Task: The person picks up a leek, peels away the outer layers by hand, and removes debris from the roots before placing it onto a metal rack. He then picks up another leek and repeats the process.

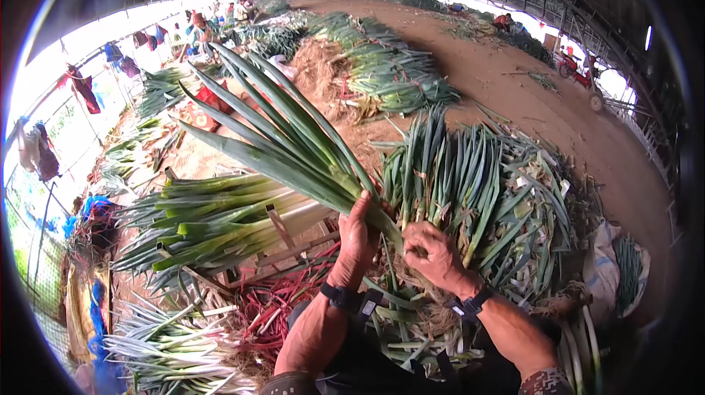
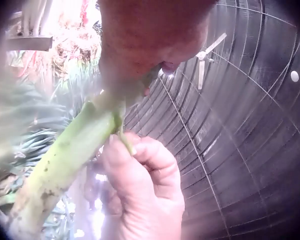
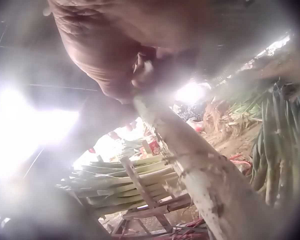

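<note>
A large green onion with long green leaves slants across the middle of the head view. My left hand grips its stalk just below the leaves. Beside the lower stalk is my right hand, its fingers curled. In the left wrist view, the thumb and forefinger of the right hand pinch a thin green strip against the pale green stalk. Dirt specks mark the white stalk in the right wrist view, where the right hand covers its upper end.
Trimmed onions lie on a wooden rack at the left. Red ties are below it, near a pile of thin onions. Untrimmed bundles lie at the right, with a further heap beyond.
</note>
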Demonstrator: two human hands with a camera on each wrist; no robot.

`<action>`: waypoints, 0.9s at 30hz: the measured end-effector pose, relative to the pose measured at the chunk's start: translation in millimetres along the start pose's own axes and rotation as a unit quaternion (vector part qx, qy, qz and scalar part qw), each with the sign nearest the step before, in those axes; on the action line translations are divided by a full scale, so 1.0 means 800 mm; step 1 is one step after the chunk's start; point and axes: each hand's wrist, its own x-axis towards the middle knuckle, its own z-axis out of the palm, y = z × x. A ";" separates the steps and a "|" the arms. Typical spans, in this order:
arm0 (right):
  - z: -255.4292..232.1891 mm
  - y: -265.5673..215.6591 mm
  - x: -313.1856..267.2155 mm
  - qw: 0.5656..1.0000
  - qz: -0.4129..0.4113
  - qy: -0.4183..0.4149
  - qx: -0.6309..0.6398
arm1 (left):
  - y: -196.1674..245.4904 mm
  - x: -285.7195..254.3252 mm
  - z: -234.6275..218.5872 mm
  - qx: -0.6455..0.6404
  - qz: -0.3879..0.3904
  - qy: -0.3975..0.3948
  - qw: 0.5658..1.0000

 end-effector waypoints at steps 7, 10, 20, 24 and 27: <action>0.000 0.002 -0.046 0.989 0.082 -0.113 0.051 | 0.006 0.018 -0.019 0.019 0.006 0.005 1.000; 0.010 0.018 -0.134 0.965 0.155 -0.212 -0.022 | 0.018 0.020 -0.022 0.046 0.019 0.017 0.999; -0.007 -0.022 -0.021 0.988 0.154 -0.008 0.013 | 0.018 0.005 0.002 -0.015 -0.020 -0.066 0.997; 0.006 -0.005 -0.011 0.976 0.206 0.004 0.069 | 0.010 0.006 0.001 -0.046 -0.038 -0.065 0.996; 0.012 0.007 -0.024 0.974 0.223 0.005 0.025 | 0.014 0.008 -0.004 -0.020 -0.019 -0.068 0.997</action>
